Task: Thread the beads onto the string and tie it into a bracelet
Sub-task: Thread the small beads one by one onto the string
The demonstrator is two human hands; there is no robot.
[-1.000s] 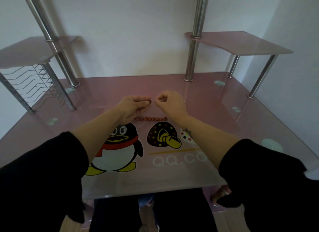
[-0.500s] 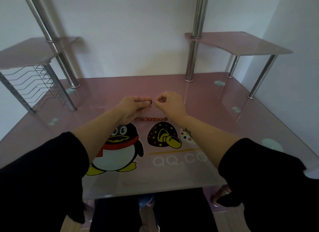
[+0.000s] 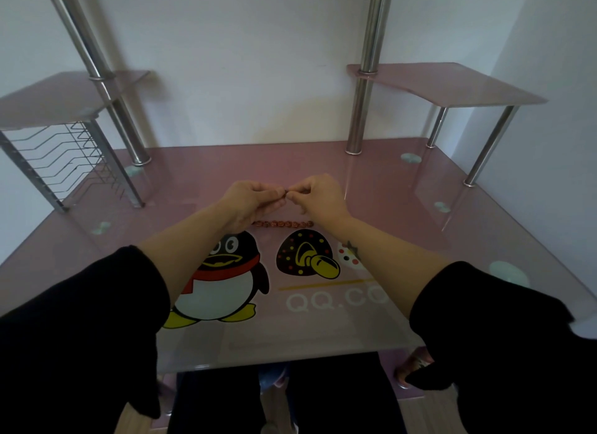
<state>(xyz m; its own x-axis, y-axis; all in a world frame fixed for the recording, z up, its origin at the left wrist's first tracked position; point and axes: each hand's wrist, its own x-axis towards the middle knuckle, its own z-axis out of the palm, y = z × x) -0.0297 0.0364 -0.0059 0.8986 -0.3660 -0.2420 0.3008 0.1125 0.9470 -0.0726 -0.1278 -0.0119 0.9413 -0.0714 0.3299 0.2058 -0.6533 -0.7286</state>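
Observation:
A short row of reddish-brown beads (image 3: 282, 223) lies on the pink glass desk (image 3: 403, 213), just below my two hands. My left hand (image 3: 250, 201) pinches a single dark bead (image 3: 285, 192) between thumb and fingertips. My right hand (image 3: 318, 196) is pinched shut right beside that bead, fingertip to fingertip with the left. The string is too thin to make out, so I cannot tell what the right fingers hold.
A penguin picture (image 3: 223, 278) and a mushroom picture (image 3: 305, 256) are printed on the desk in front of me. Chrome poles (image 3: 361, 104) carry two small pink shelves (image 3: 452, 84); a wire rack (image 3: 64, 162) stands at the back left.
Both hands stay nearly in place; the right fingertips have closed in until they touch the bead in the left hand.

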